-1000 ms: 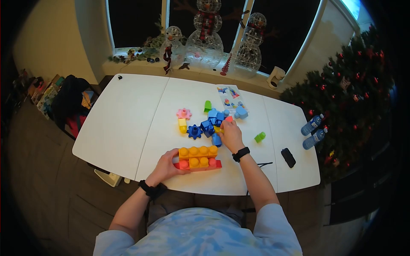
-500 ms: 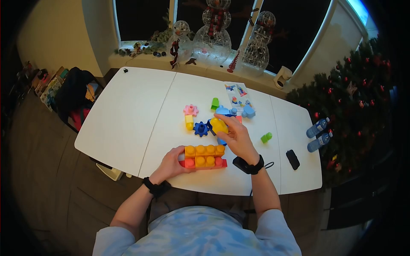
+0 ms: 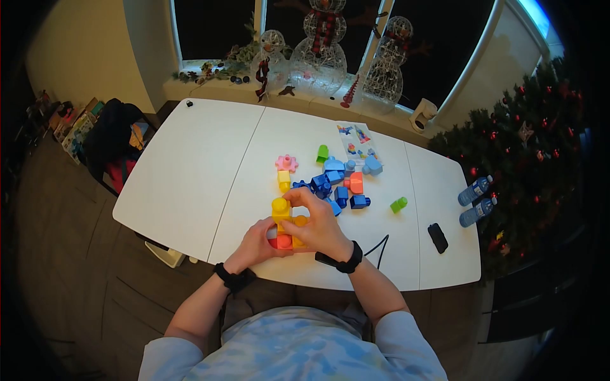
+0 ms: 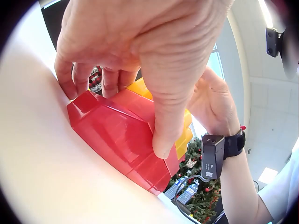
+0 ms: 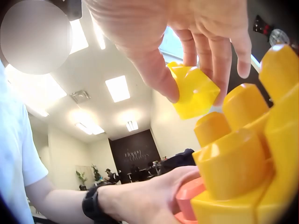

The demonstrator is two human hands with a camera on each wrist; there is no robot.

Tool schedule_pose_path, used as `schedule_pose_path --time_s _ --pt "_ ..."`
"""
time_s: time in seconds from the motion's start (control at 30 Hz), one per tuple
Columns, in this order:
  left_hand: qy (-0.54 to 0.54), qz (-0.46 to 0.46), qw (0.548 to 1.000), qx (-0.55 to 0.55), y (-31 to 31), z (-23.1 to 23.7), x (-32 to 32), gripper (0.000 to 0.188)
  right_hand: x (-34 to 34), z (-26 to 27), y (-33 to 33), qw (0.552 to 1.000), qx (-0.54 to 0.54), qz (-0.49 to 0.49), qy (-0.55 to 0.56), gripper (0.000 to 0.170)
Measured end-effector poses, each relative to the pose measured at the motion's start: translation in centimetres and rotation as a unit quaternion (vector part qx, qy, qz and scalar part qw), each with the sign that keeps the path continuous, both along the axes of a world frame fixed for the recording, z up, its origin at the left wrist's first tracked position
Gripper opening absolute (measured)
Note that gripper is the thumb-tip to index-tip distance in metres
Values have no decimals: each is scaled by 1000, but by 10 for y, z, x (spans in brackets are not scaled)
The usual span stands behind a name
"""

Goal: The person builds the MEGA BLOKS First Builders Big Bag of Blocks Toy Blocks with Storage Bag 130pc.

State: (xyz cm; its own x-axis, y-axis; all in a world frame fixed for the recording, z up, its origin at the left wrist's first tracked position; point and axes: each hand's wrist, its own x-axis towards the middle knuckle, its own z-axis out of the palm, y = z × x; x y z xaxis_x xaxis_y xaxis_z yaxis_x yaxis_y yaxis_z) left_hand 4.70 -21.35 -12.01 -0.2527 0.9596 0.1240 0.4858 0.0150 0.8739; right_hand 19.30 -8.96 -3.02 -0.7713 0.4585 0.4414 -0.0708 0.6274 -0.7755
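Note:
A stack of building blocks stands near the table's front edge, with red blocks at the bottom and orange-yellow blocks on top. My left hand grips its left end, thumb on the near red side and fingers around the far side. Above the stack's left end, my right hand pinches a yellow block between thumb and fingertips. In the right wrist view this block overlaps the orange-yellow studs closely. The right hand hides much of the stack in the head view.
Dark blue blocks, light blue blocks and an orange-red block lie beyond the stack. A pink gear piece and a yellow block sit left of them. A picture sheet, phone and bottles lie farther off.
My right hand has lifted the yellow block out of the blue pile and carried it left and nearer, over the stack. Blue blocks in the pile have shifted. The left hand keeps its grip.

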Motion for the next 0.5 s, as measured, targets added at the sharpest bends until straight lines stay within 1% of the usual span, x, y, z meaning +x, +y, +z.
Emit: schedule_pose_path --time_s 0.07,0.13,0.2,0.27,0.33,0.4,0.5 --pt "-25 -1 1000 -6 0 3 0 73 2 1 0 1000 14 13 -10 59" --pt "-22 3 999 -25 -1 10 1 72 5 2 0 999 27 25 -20 60" --pt "-19 9 999 -45 0 7 -1 72 7 2 3 994 71 51 -64 58" --pt "-14 1 1000 -13 2 -1 -2 69 9 -1 5 992 77 55 -83 57" --pt "-18 -2 1000 -6 2 -4 -1 69 10 -5 6 990 81 56 -102 56" --pt "-22 -3 1000 3 3 -3 -1 68 9 -5 9 985 137 55 -87 52" --pt "-22 -4 1000 -5 2 -2 -1 69 8 -1 9 985 123 72 -101 50"
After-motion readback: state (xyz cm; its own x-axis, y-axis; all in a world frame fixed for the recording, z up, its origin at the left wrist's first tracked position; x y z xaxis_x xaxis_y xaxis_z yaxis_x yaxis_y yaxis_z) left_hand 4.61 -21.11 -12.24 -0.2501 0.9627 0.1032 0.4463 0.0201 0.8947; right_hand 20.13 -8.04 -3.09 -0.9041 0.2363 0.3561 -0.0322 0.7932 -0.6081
